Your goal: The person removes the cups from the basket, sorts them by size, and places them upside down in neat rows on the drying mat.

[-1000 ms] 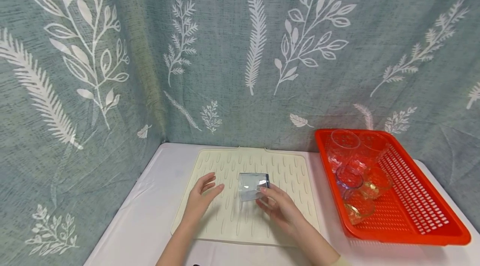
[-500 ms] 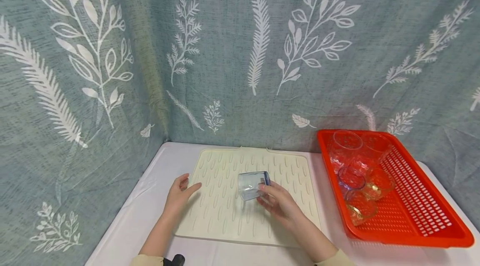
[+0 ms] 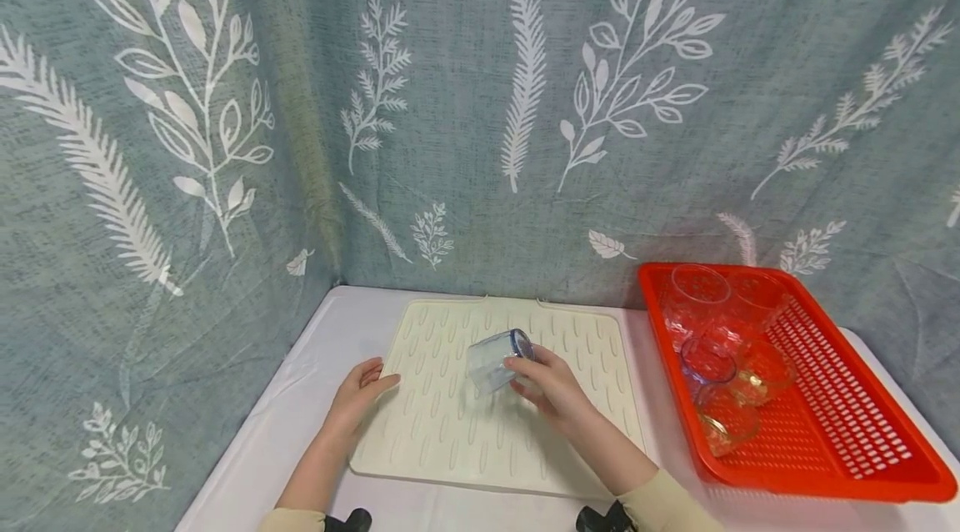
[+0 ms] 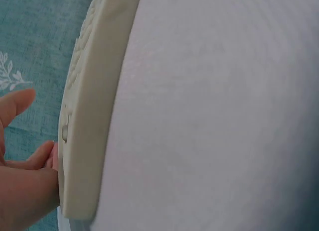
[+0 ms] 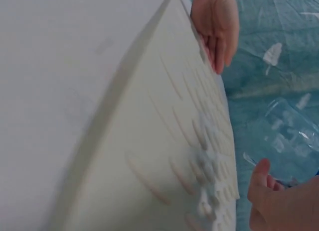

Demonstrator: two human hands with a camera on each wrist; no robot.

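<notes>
My right hand [image 3: 551, 386] pinches a clear glass [image 3: 491, 361] near its blue-tinted base, thumb in front. The glass lies tilted above the cream ribbed mat [image 3: 465, 449], its mouth toward the lower left. In the right wrist view the glass [image 5: 289, 134] shows beyond the fingertips of my right hand [image 5: 284, 198]. My left hand [image 3: 356, 399] is at the mat's left edge, fingers loosely bent and thumb apart, holding nothing. In the left wrist view my left hand [image 4: 25, 176] is beside the mat's thick rim [image 4: 92, 106]; whether it touches cannot be told.
A red perforated basket [image 3: 840, 482] stands right of the mat with several glasses in its left part, among them a blue-rimmed one [image 3: 707, 361] and a clear tall one [image 3: 699, 286]. White cloth [image 3: 300, 382] covers the table. A green leaf-patterned curtain [image 3: 465, 115] hangs behind and at the left.
My left hand has moved left, away from the glass to the mat's edge. My right hand has raised the base end of the glass, so it tilts more with its mouth downward.
</notes>
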